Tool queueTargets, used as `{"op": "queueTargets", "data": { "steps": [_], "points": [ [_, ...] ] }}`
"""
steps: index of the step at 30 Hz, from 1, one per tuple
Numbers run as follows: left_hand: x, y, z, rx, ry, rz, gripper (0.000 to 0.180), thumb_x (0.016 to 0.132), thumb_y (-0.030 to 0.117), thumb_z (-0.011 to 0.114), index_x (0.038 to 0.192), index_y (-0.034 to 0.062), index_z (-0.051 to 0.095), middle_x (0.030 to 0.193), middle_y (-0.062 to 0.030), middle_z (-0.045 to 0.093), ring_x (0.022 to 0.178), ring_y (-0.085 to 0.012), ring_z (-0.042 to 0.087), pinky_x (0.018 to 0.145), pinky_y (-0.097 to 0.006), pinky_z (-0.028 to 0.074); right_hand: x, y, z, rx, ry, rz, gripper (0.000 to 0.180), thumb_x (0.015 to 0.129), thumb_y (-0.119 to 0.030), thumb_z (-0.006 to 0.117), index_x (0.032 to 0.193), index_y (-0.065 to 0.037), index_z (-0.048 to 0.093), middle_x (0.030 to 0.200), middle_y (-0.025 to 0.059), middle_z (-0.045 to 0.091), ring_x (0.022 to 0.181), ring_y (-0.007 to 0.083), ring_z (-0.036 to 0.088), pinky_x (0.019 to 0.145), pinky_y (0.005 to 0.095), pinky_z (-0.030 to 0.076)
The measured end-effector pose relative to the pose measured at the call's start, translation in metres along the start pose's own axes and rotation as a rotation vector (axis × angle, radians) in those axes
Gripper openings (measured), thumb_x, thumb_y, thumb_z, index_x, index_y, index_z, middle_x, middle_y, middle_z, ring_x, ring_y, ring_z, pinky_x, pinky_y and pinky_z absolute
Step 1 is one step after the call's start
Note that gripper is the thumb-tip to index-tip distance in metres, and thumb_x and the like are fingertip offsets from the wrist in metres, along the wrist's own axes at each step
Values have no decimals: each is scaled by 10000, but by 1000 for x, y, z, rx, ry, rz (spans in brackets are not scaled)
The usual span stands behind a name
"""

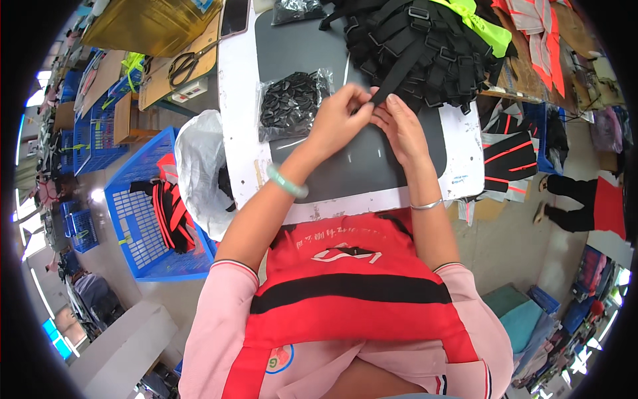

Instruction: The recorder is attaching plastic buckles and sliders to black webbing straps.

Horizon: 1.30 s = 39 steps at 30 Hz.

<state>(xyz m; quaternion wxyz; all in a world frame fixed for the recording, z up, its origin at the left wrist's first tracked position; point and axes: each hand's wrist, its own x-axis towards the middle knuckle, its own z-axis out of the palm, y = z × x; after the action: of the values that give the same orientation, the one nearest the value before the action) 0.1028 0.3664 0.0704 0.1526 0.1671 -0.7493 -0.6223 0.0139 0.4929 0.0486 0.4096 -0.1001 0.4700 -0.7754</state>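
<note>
A black webbing strap point(401, 72) runs from a heap of black straps point(442, 56) with plastic buckles down to my two hands. My right hand point(404, 130) is closed around its near end, thumb on one side and fingers curled on the other. Just left of it, my left hand point(339, 120) pinches at the strap's end; its fingertips are slightly blurred, and anything small between them is hidden. A clear plastic bag point(323, 83) of small black buckle pieces point(289, 100) lies open by my left wrist.
The white table point(234, 86) has a dark grey mat point(372, 179). A blue basket point(143, 229) holding black and red strips and a white plastic sack point(205, 159) stand left. Scissors point(183, 66) and a phone point(235, 16) lie up left. Another person point(578, 203) is at right.
</note>
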Motion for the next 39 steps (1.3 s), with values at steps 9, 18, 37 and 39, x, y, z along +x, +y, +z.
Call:
{"op": "queueTargets", "data": {
  "steps": [9, 18, 37, 39],
  "points": [
    [-155, -42, -98, -120, 340, -356, 184, 837, 7, 598, 1019, -2, 573, 954, -49, 592, 787, -103, 577, 711, -222, 481, -19, -70, -49, 570, -88, -233, 211, 954, -221, 484, 1012, -31, 556, 842, 60, 577, 849, 212, 546, 852, 390, 449],
    [-140, -46, -119, -1235, 812, -81, 240, 872, 24, 550, 1110, 36, 520, 983, -115, 595, 944, -255, 604, 894, -412, 496, -65, -63, -81, 586, -65, -143, 206, 981, -237, 440, 943, -53, 522, 666, -16, 396, 549, 100, 338, 532, 250, 311],
    [-4, -51, -91, 917, -23, -229, 308, 715, 151, 719, 960, -15, 635, 979, -206, 582, 915, -370, 580, 826, -411, 469, -56, -14, 10, -655, -162, 259, 169, 904, -187, 544, 908, -20, 566, 659, -35, 491, 606, 31, 435, 533, 199, 346],
    [-5, -51, -92, 900, -29, -199, 313, 713, 146, 718, 973, -7, 635, 958, -195, 579, 913, -358, 573, 818, -402, 460, -55, -13, 9, -686, -154, 230, 166, 901, -186, 545, 905, -22, 569, 659, -33, 494, 600, 33, 432, 527, 200, 344]
  ]
}}
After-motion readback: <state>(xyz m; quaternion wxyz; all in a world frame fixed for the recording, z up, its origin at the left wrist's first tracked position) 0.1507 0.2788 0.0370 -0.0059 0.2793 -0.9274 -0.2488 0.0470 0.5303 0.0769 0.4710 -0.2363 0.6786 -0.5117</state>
